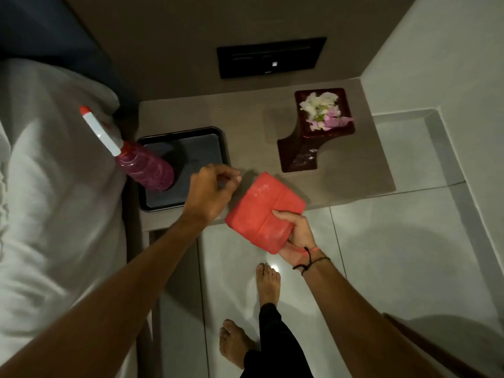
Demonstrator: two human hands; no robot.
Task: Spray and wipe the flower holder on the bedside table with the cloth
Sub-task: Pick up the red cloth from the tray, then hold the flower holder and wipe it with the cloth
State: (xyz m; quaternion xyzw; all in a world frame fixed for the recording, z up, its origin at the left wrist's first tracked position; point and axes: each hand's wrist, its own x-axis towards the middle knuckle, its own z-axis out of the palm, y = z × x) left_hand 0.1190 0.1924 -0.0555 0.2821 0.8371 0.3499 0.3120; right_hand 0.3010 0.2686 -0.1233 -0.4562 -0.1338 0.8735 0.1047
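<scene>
Flower holder [313, 132] — beyond cloth [266, 211] in rt-hand fingers [283, 215].

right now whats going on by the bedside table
A person stands at the bedside table, holding a folded red cloth in the right hand. The left hand hovers empty beside it, fingers loosely curled. The pink spray bottle stands on a dark tray, untouched. The dark flower holder, with white and pink petals on top, shows droplets low on its side.
</scene>
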